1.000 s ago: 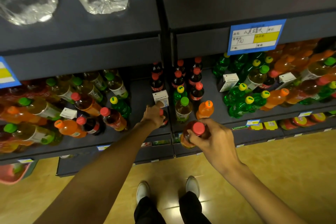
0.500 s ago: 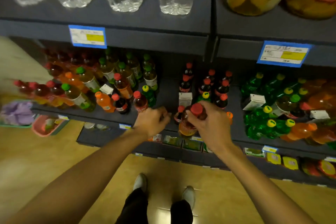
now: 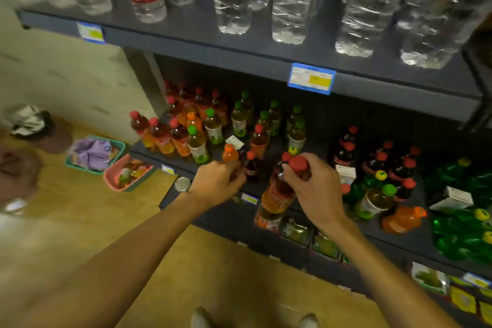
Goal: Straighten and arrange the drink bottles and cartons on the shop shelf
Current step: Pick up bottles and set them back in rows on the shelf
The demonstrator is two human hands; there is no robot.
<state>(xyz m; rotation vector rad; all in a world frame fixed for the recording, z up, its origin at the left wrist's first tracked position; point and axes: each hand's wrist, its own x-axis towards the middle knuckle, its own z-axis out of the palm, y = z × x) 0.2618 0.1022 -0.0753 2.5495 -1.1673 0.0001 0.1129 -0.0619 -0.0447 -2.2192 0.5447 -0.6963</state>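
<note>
My right hand point(image 3: 316, 189) grips the neck of an amber drink bottle point(image 3: 277, 196) with a red cap, held tilted at the front edge of the dark middle shelf point(image 3: 330, 210). My left hand point(image 3: 218, 185) curls round the lower part of a small orange bottle point(image 3: 230, 154), right beside a dark red-capped bottle point(image 3: 250, 165). Behind them stand mixed bottles with red and green caps point(image 3: 213, 125). A white carton point(image 3: 346, 173) sits right of my right hand, and another carton point(image 3: 451, 199) lies among green bottles.
Large clear water bottles point(image 3: 288, 0) fill the shelf above, which carries a blue price tag point(image 3: 311, 78). A pink basket point(image 3: 127, 173) and a green basket point(image 3: 94, 153) stand on the wooden floor at the left. Packets line the bottom shelf point(image 3: 324, 246).
The view has swung left along the shelf. My left hand moved left from the shelf front onto the orange bottle. My right hand still holds the amber bottle, carried left with it.
</note>
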